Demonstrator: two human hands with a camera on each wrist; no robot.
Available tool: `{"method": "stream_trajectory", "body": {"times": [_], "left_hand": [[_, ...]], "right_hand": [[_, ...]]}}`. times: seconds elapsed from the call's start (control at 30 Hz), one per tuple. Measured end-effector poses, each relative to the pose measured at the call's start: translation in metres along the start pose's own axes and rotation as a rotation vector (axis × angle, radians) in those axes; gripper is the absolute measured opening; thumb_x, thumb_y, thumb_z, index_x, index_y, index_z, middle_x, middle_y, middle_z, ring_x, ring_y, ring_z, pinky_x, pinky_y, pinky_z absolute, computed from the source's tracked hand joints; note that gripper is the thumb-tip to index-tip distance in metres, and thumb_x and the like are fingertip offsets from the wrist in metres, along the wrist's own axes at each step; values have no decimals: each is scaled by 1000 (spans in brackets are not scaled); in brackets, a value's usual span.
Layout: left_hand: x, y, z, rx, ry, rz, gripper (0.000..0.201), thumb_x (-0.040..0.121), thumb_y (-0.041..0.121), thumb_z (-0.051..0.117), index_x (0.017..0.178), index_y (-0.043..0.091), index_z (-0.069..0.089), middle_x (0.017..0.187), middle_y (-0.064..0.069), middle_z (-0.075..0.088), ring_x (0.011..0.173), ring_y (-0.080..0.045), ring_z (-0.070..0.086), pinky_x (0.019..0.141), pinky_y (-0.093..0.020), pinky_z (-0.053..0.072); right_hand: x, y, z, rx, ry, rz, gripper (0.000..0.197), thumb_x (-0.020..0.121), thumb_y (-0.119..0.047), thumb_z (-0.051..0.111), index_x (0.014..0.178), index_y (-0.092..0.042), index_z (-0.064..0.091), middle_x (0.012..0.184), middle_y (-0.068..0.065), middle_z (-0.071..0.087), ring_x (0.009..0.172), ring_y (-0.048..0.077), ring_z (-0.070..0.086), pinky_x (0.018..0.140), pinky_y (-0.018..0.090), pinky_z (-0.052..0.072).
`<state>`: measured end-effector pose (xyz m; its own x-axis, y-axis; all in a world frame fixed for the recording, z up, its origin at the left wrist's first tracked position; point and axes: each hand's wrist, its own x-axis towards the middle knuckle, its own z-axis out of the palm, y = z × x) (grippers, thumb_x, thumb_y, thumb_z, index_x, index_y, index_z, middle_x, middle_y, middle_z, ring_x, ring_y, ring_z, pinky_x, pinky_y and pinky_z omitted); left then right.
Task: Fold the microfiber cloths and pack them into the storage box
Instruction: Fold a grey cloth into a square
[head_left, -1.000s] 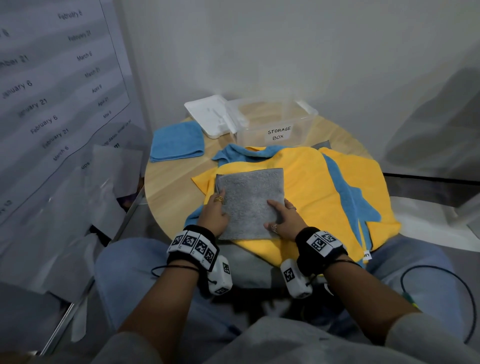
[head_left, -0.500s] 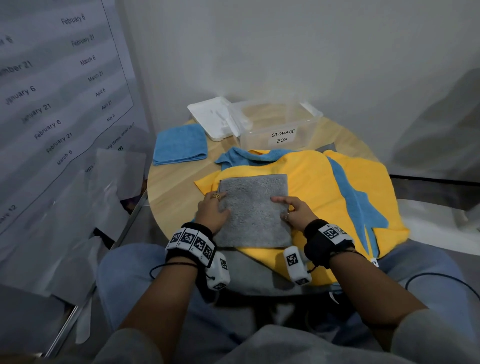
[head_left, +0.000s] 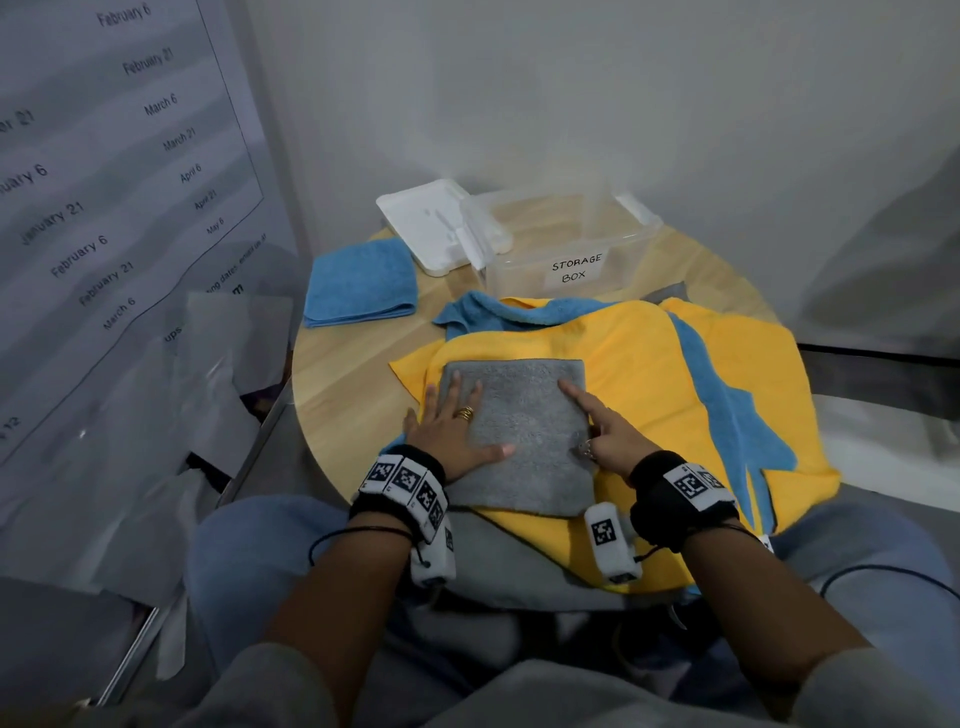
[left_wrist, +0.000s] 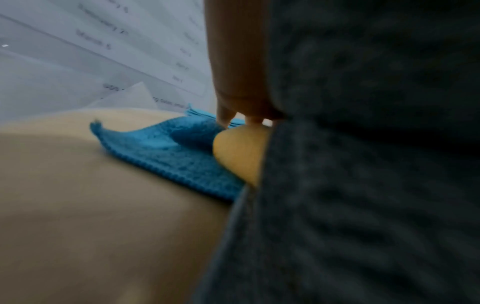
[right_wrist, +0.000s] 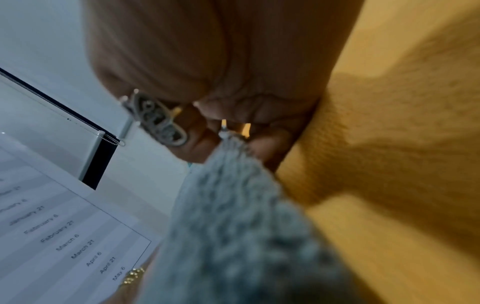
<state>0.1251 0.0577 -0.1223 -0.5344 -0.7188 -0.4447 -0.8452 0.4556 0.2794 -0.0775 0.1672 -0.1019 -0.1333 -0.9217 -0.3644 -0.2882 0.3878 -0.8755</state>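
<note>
A folded grey cloth (head_left: 524, 441) lies on a spread yellow cloth (head_left: 639, 374) near the front of the round table. My left hand (head_left: 454, 421) presses flat on the grey cloth's left part with fingers spread. At the right edge my right hand (head_left: 597, 428) lays its index finger along the top. In the right wrist view its curled fingers (right_wrist: 262, 142) pinch the edge of the grey cloth (right_wrist: 233, 226). The clear storage box (head_left: 641, 236) stands open at the back with no cloth in it. In the left wrist view the grey cloth (left_wrist: 363, 185) fills the right side.
A folded blue cloth (head_left: 361, 283) lies at the table's back left, beside the white lid (head_left: 431, 223). An unfolded blue cloth (head_left: 727, 415) lies among the yellow ones on the right. Bare wood (head_left: 353, 374) shows at the left. Walls stand close behind and to the left.
My left hand has slid forward and flattened on the grey cloth. My right hand has shifted to the cloth's right edge, its index finger stretched forward.
</note>
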Motion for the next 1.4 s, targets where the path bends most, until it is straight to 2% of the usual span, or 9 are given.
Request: {"method": "stream_trajectory", "body": {"times": [0.1, 0.23, 0.33, 0.6, 0.77, 0.97, 1.1, 1.33, 1.4], "left_hand": [[2, -9, -8, -164, 101, -138, 105, 74, 78, 45, 150, 26, -7, 159, 0, -9, 146, -31, -1, 115, -54, 8], [-5, -10, -8, -303, 455, -194, 78, 72, 69, 58, 120, 7, 55, 129, -11, 46, 120, -30, 42, 99, -44, 41], [-9, -12, 0, -561, 321, -222, 75, 58, 70, 69, 107, 13, 64, 110, -5, 63, 100, -24, 62, 78, -32, 52], [-20, -11, -7, -450, 412, -68, 45, 72, 35, 78, 97, 5, 55, 108, -14, 52, 102, -31, 53, 76, -32, 40], [-30, -31, -29, -732, 342, 45, 32, 86, 31, 66, 104, 7, 56, 114, -11, 63, 103, -25, 59, 91, -43, 49], [-54, -77, -105, -476, -24, 36, 83, 51, 91, 42, 79, 15, 61, 77, -1, 63, 65, -9, 58, 62, -22, 48], [-47, -109, -105, -392, -397, -24, 68, 48, 67, 79, 90, 13, 72, 96, -6, 72, 85, -20, 67, 80, -28, 52], [-27, -135, -84, -530, -128, -54, 48, 89, 35, 59, 129, 12, 47, 124, -9, 57, 112, -25, 55, 99, -38, 46], [-21, -140, -85, -609, 18, -50, 40, 94, 23, 54, 131, 16, 43, 125, -10, 55, 110, -23, 55, 93, -32, 46]], "right_hand": [[1, 5, -2, 34, -11, -16, 94, 79, 20, 51, 147, -34, 16, 157, -3, 11, 143, 23, 18, 115, 46, 28], [4, 6, -3, 30, 59, -96, 95, 81, 10, 61, 145, -37, 9, 144, 6, 30, 131, 26, 37, 106, 47, 39], [9, -11, -3, 183, 270, -52, 78, 86, -17, 65, 144, -28, 13, 113, 9, 50, 103, 23, 53, 88, 39, 48], [19, -58, -6, -5, 207, -1, 27, 85, -16, 67, 110, -6, 60, 98, 10, 63, 90, 27, 62, 70, 37, 54], [18, -82, -17, -67, 190, -43, 23, 81, 0, 61, 68, -12, 46, 66, 5, 47, 61, 21, 44, 55, 27, 35], [30, -114, -3, -196, -141, 63, 18, 91, 0, 53, 107, -2, 60, 89, 9, 62, 71, 20, 61, 59, 23, 52], [55, -112, 16, -244, -261, 180, 12, 88, -2, 58, 96, -8, 66, 92, 11, 66, 75, 23, 63, 81, 39, 58], [85, -123, 40, -482, -313, 242, 36, 83, -48, 64, 77, -13, 65, 73, 1, 62, 70, 19, 57, 65, 27, 46], [95, -127, 48, -492, -408, 193, 23, 81, -36, 70, 94, -18, 67, 90, 1, 66, 86, 21, 61, 76, 31, 50]]}}
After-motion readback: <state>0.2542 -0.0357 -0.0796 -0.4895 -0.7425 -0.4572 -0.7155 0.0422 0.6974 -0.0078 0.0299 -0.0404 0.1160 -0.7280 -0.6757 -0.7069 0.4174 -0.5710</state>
